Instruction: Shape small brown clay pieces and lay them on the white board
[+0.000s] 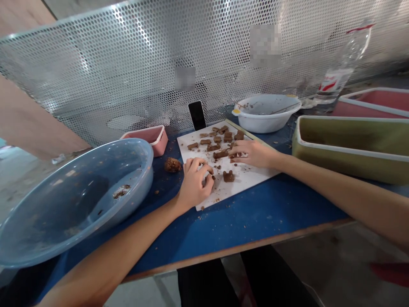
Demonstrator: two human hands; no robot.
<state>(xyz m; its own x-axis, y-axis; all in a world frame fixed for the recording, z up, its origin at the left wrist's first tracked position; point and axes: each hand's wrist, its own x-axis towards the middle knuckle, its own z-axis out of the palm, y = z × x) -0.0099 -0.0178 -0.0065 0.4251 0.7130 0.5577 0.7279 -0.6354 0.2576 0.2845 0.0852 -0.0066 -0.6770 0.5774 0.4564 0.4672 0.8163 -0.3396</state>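
A white board [238, 187] lies on a blue table, with several small brown clay-like pieces [217, 139] and crumbs scattered over it. My left hand [195, 182] rests at the board's left edge, its fingers curled in; brown bits show at the fingertips, but what they hold is mostly hidden. Over the right part of the board, my right hand [252, 153] has its fingers bent down around a brown piece, partly covered. Between my hands is a longer brown piece [220, 154]. Nearer to me sits a notched brown piece [228, 176]. A rough brown lump [172, 165] lies left of the board.
A large blue basin [140, 170] stands at left, a small pink container [162, 140] behind it. A phone [197, 115] leans against the perforated metal screen [143, 72]. Behind right are a white basin [265, 123], a plastic bottle [335, 76] and a green bin [345, 164].
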